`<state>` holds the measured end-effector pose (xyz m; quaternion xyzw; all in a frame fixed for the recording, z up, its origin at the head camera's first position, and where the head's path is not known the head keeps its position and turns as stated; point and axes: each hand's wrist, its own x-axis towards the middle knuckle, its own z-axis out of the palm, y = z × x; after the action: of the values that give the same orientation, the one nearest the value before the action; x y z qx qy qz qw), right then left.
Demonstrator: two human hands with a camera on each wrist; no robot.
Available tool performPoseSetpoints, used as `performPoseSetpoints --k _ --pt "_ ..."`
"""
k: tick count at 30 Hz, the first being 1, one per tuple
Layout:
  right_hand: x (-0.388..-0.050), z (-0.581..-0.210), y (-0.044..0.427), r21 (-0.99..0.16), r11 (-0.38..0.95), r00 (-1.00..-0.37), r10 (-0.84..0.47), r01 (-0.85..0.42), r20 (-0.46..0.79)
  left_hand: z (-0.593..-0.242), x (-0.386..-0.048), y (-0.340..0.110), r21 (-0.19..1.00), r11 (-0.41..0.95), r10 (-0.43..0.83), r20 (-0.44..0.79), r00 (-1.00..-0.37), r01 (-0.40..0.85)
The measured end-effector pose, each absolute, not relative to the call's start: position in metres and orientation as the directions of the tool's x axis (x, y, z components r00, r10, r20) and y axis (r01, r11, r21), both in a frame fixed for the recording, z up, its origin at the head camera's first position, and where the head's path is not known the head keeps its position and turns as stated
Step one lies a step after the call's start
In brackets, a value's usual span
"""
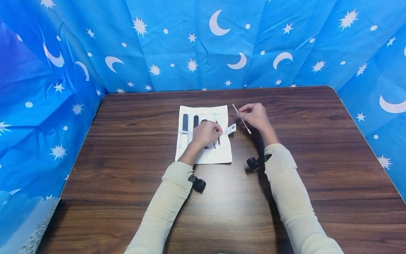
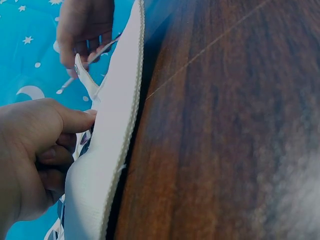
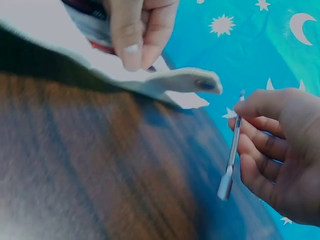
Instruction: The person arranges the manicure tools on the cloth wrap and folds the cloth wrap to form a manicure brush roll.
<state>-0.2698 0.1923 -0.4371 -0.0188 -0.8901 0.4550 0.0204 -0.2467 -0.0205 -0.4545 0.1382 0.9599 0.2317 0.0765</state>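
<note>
A white manicure pouch (image 1: 203, 156) lies unfolded on the table, with several tools in its inner band. My left hand (image 1: 207, 133) is over its right half; thumb and forefinger pinch the pouch near its right side. What exactly lies between those fingertips is hidden. Beside the pouch's right edge, my right hand (image 1: 254, 115) holds a slim metal cuticle pusher (image 3: 234, 150) between thumb and fingers, raised and slanting. One end of the pusher is flat and broad. A snap tab (image 1: 232, 128) sticks out from the pouch between both hands.
Two dark-topped files (image 1: 185, 122) stand in the pouch's left slots. A thin red tool (image 1: 219, 141) lies near the left fingertips. The brown wooden table (image 1: 127, 148) extends all around, with a blue star-and-moon cloth (image 1: 190, 46) hanging behind and at the sides.
</note>
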Motion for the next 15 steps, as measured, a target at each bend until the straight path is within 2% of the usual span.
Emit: performPoseSetpoints --k 7,11,15 --pt "-0.275 -0.425 0.187 -0.967 0.255 -0.998 0.051 -0.029 0.044 -0.453 -0.246 -0.02 0.465 0.853 0.307 -0.081 -0.948 0.236" --pt "-0.278 -0.421 0.178 -0.993 0.098 -0.988 0.134 -0.068 0.081 -0.453 -0.246 -0.02 0.46 0.854 0.31 -0.078 -0.948 0.242" --pt "-0.28 -0.42 0.167 -0.997 0.022 -0.979 0.189 -0.07 0.073 -0.453 -0.246 -0.021 0.467 0.849 0.314 -0.07 -0.947 0.247"
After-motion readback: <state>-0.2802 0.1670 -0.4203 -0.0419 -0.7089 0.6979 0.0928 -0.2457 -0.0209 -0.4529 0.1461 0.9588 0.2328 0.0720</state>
